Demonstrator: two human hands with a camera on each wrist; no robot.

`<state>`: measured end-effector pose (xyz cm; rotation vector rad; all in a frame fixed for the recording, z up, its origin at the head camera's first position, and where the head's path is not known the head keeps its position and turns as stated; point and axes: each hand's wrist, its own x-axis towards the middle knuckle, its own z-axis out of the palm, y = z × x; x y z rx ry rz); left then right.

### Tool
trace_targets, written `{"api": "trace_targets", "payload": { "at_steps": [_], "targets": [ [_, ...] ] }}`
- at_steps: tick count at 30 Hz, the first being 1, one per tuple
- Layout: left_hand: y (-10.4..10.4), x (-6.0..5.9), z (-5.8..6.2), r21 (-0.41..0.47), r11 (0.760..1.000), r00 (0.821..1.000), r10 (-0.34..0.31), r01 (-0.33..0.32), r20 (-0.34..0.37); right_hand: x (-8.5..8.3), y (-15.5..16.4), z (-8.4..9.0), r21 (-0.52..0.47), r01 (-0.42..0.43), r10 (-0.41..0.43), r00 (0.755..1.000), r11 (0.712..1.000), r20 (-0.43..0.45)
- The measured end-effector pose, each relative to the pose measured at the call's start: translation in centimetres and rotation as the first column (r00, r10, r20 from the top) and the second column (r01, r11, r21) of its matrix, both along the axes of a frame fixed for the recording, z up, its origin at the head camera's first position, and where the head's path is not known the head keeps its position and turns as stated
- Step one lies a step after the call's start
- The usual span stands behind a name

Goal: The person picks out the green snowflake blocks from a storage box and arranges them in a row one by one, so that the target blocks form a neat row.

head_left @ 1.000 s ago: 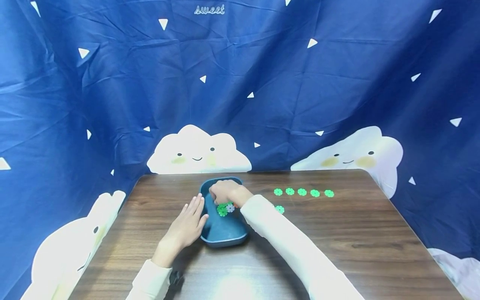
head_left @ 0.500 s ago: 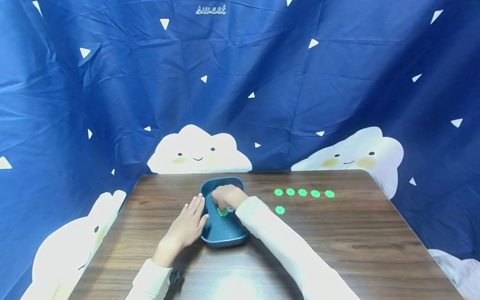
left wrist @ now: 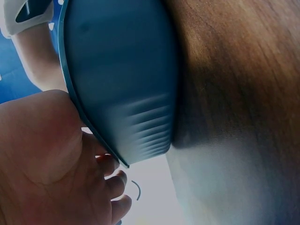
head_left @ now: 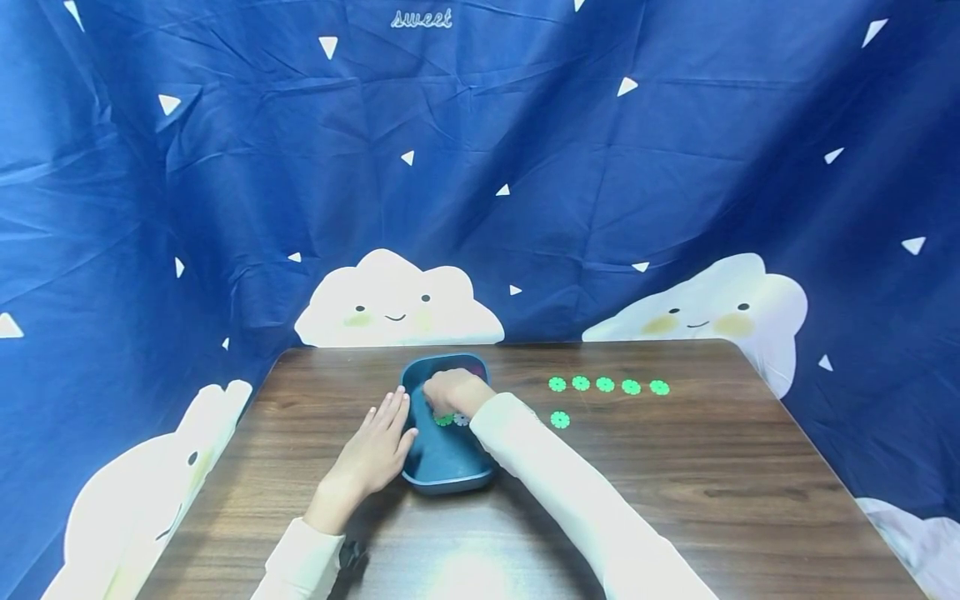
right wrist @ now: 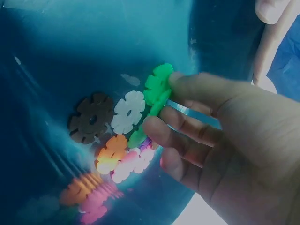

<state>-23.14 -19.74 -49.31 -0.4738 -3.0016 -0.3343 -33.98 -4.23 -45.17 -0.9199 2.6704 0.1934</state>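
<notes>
My right hand point(head_left: 455, 392) reaches into a dark teal plastic bin point(head_left: 448, 462). In the right wrist view its thumb and fingertips pinch the edge of a green flower-shaped disc point(right wrist: 159, 84). Close by in the bin lie a white notched disc point(right wrist: 128, 112), a brown one point(right wrist: 92, 118), an orange one point(right wrist: 112, 153) and pink ones point(right wrist: 125, 167). My left hand point(head_left: 375, 446) rests against the bin's left side, fingers straight. From the left wrist, its palm shows beside the rim, with the bin's ribbed outer wall point(left wrist: 122, 70).
On the brown wooden table point(head_left: 712, 483), a row of several green discs point(head_left: 604, 384) lies to the right of the bin. One more green disc point(head_left: 559, 420) sits nearer, beside the right sleeve. A blue curtain point(head_left: 480, 167) with clouds hangs behind the table.
Inside the bin, my right hand has shifted slightly nearer and now covers more of the green discs. My left hand stays at the bin's side.
</notes>
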Motion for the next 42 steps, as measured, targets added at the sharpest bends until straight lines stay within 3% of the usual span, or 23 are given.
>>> {"api": "trace_targets", "payload": {
  "at_steps": [10,20,30,35,42],
  "targets": [
    [0.0,0.1,-0.2,0.02,1.0,1.0,0.0,0.001,-0.018,0.1,0.0,-0.1,0.05,-0.066,0.069,0.997,0.997,-0.047],
    [0.0,0.1,-0.1,0.022,1.0,1.0,0.0,0.0,-0.012,-0.6,-0.1,-0.4,-0.004,-0.072,0.072,0.996,0.997,-0.059],
    [-0.1,0.0,-0.1,0.013,1.0,1.0,0.007,-0.007,0.014,-1.2,0.5,0.1,-0.191,-0.052,0.06,0.998,0.98,0.035],
    [0.0,-0.1,-0.2,0.006,1.0,1.0,0.001,-0.001,0.005,-1.4,1.4,0.9,-0.256,-0.104,0.108,0.994,0.961,0.002],
    [0.0,0.0,-0.2,0.011,1.0,1.0,0.003,-0.003,0.004,-0.7,3.9,3.0,-0.271,-0.137,0.124,0.99,0.953,-0.064]
  ]
}}
